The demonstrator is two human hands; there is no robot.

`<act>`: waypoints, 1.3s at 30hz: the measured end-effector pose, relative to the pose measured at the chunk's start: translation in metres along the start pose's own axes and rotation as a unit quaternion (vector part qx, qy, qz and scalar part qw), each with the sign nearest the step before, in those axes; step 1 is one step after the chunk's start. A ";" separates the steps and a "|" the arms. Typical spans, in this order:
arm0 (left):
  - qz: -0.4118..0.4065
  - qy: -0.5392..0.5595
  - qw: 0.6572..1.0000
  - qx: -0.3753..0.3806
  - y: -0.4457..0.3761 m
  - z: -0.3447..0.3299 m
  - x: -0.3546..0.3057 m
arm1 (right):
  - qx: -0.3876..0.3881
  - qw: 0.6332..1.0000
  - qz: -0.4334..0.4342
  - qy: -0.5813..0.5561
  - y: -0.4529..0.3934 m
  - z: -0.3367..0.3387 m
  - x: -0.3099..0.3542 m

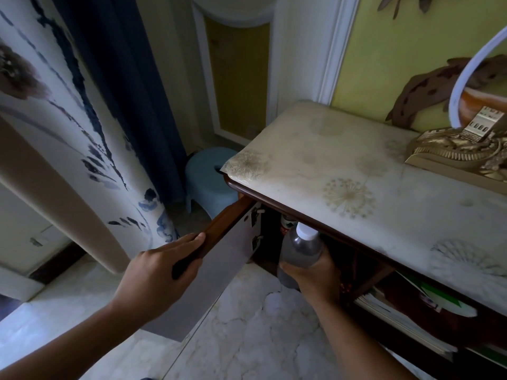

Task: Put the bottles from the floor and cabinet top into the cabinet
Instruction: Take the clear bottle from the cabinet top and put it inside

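Observation:
The dark wooden cabinet has a pale floral-covered top [356,171]. Its left door [219,259] stands swung open, and my left hand [162,272] grips the door's top edge. My right hand [315,272] is wrapped around a clear plastic bottle [300,248] with a white cap, held upright at the cabinet's opening just under the top's front edge. Behind it, inside the dark compartment, stands another bottle [286,224] with a red label, mostly hidden.
A gold ornament [463,152] with a white hoop sits at the top's right rear. A blue plastic stool [210,176] stands on the floor left of the cabinet. Papers and green sheets [428,305] fill an open shelf to the right. A patterned curtain [82,149] hangs at left.

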State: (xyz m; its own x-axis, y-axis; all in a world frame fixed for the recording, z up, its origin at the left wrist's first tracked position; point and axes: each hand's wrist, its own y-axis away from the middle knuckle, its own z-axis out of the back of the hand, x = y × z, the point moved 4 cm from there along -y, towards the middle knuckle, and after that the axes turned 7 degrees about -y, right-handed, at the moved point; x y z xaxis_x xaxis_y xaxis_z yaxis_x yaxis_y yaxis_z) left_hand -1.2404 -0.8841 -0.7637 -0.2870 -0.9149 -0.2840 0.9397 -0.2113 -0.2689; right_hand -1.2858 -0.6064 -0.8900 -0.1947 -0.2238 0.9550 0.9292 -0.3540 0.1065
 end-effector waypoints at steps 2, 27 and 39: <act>0.003 -0.001 1.000 -0.001 0.000 0.000 0.000 | 0.000 1.000 -0.003 0.002 -0.002 -0.001 0.001; -0.007 -0.009 1.000 -0.012 -0.001 0.000 -0.001 | -0.032 0.996 -0.048 0.063 -0.018 -0.014 0.015; -0.008 -0.003 1.000 -0.007 -0.001 -0.001 0.001 | -0.039 0.996 -0.054 0.060 -0.022 -0.016 0.023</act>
State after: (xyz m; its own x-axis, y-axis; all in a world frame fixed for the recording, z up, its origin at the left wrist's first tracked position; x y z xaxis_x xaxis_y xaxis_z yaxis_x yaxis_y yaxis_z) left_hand -1.2415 -0.8845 -0.7642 -0.3007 -0.9136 -0.2737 0.9324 -0.2214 -0.2855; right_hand -1.3158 -0.6183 -0.8752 -0.3332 -0.2859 0.8984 0.8743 -0.4504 0.1809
